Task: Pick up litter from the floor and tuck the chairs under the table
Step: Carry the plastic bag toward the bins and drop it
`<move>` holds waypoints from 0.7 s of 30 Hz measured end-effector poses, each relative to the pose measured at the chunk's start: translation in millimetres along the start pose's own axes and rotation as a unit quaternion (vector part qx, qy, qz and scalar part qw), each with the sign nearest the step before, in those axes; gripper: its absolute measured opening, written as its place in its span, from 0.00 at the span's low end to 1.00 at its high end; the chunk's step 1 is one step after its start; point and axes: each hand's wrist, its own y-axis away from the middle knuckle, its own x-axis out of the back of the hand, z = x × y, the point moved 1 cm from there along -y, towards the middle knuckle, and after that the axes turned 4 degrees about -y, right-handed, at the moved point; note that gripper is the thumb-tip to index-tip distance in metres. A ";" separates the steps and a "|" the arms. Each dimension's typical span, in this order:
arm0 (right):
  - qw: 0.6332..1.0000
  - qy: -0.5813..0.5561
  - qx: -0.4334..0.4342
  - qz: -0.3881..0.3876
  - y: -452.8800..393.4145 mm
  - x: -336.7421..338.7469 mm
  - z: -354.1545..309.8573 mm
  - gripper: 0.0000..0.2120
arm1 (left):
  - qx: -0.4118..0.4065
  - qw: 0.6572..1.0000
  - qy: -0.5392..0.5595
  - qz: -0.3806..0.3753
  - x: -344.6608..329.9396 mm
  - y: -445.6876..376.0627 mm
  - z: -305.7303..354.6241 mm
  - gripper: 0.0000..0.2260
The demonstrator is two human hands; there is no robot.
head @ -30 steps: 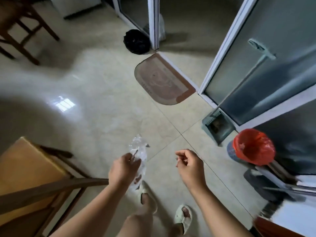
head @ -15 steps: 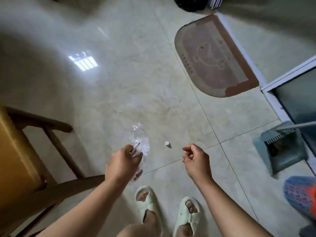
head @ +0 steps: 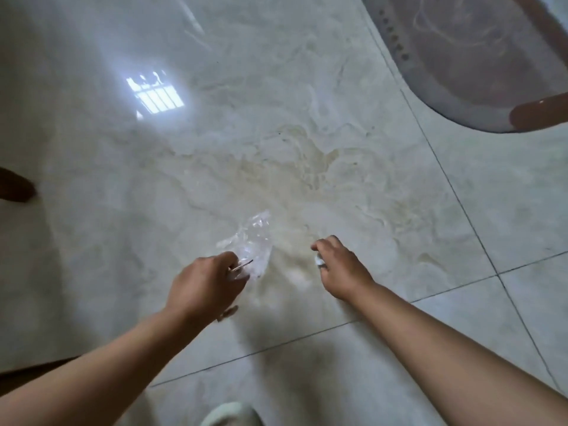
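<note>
Hands reach down over a glossy tiled floor (head: 307, 149), seen from the head camera. The left hand (head: 206, 284) is closed, fingers pinched together on a crumpled clear plastic wrapper (head: 250, 244) and a thin stick (head: 242, 265). The wrapper projects up and away from the fingers, above the floor surface. The stick lies across the fingertips, pointing toward the right hand.

The right hand (head: 341, 269) is curled, knuckles up, low over the tile. A small white scrap (head: 318, 259) shows at the fingertips, with the fingers closed around it. Whether the scrap is lifted clear of the tile or touching it cannot be determined.

The two hands are near each other, apart, with bare tile between them.

A floor mat (head: 467, 56) with a brown border lies at the upper right, well apart from both hands. A dark wooden chair part (head: 15, 187) enters at the left edge. A pale slipper (head: 230, 415) shows at the bottom edge, between the forearms. A bright window reflection (head: 155, 95) marks the tile at the upper left.
</note>
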 end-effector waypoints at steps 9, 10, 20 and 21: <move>0.990 -0.118 -0.016 0.070 -1.1 15.7 -6.7 0.08 | 0.000 1.000 -0.023 -0.002 10.6 -0.1 16.4 0.16; 0.982 -0.164 -0.024 0.088 10.6 29.2 -12.9 0.08 | 0.003 1.000 -0.017 -0.006 20.7 3.3 23.6 0.17; 0.880 -0.378 -0.160 0.237 225.5 204.2 -71.0 0.08 | -0.011 0.995 0.062 -0.072 199.2 98.2 173.3 0.14; 0.867 -0.392 -0.172 0.255 249.5 218.6 -74.7 0.09 | -0.012 0.994 0.072 -0.079 215.4 108.8 189.8 0.13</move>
